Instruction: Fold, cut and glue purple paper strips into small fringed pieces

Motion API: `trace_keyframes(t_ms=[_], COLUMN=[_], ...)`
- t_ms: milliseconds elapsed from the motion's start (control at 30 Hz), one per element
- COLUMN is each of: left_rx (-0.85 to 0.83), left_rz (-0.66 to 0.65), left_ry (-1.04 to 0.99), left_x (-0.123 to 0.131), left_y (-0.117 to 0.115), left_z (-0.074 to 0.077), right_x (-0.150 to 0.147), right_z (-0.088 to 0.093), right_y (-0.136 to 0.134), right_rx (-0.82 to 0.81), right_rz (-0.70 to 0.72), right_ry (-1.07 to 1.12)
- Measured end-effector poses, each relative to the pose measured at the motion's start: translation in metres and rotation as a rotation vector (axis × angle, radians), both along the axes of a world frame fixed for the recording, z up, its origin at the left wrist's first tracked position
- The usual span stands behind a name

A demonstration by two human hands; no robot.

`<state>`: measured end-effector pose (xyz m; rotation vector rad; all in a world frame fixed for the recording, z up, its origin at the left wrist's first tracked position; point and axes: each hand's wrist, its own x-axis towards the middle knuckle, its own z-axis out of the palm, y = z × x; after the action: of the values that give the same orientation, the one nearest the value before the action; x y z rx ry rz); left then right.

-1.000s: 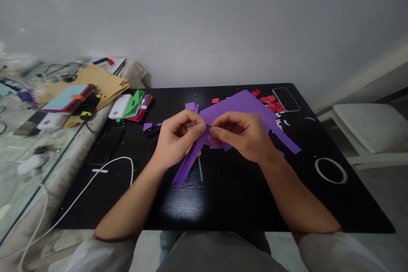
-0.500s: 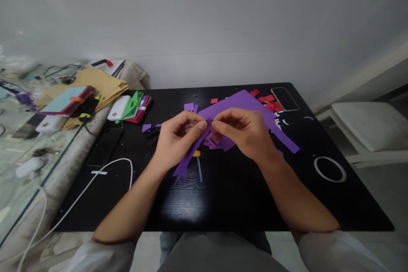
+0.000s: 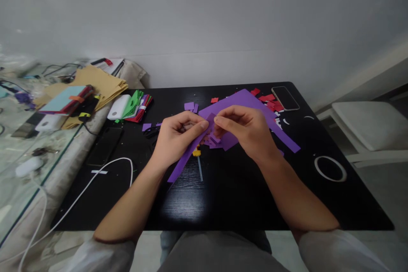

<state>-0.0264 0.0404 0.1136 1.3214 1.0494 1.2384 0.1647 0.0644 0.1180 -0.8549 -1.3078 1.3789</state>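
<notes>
Over the middle of a black table (image 3: 223,195), my left hand (image 3: 177,138) pinches a long purple paper strip (image 3: 183,161) that slants down toward me. My right hand (image 3: 247,131) is closed in a pinch at the strip's upper end, fingertips almost touching those of the left hand. Under both hands lie small purple paper scraps (image 3: 214,140) and a large purple sheet (image 3: 242,104). A small yellow bit (image 3: 196,152) shows beneath the strip.
Red paper scraps (image 3: 270,102) and a phone (image 3: 285,97) lie at the back right, a white ring (image 3: 330,168) to the right. At left are a stack of coloured paper (image 3: 138,106), a white device (image 3: 117,107), a dark phone (image 3: 105,144), a white cable (image 3: 95,178) and brown envelopes (image 3: 98,80).
The strip's lower end has swung a little to the left and toward me. My right hand's fingers have shifted slightly up along the strip's top end.
</notes>
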Motion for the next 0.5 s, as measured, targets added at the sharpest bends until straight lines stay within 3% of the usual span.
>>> trace_keyframes(t_ms=[200,500], left_rx=[-0.078,-0.025], left_rz=[-0.052,-0.012], left_ry=[0.0,0.01], left_x=[-0.0018,0.0012], left_y=[0.0006,0.0023], left_z=[-0.0004,-0.004], right_x=[0.005,0.0025], right_z=[-0.0048,0.0035], right_y=[0.0065,0.0022], right_rx=[0.014,-0.073], right_rz=[-0.075,0.066], right_ry=[0.045,-0.001])
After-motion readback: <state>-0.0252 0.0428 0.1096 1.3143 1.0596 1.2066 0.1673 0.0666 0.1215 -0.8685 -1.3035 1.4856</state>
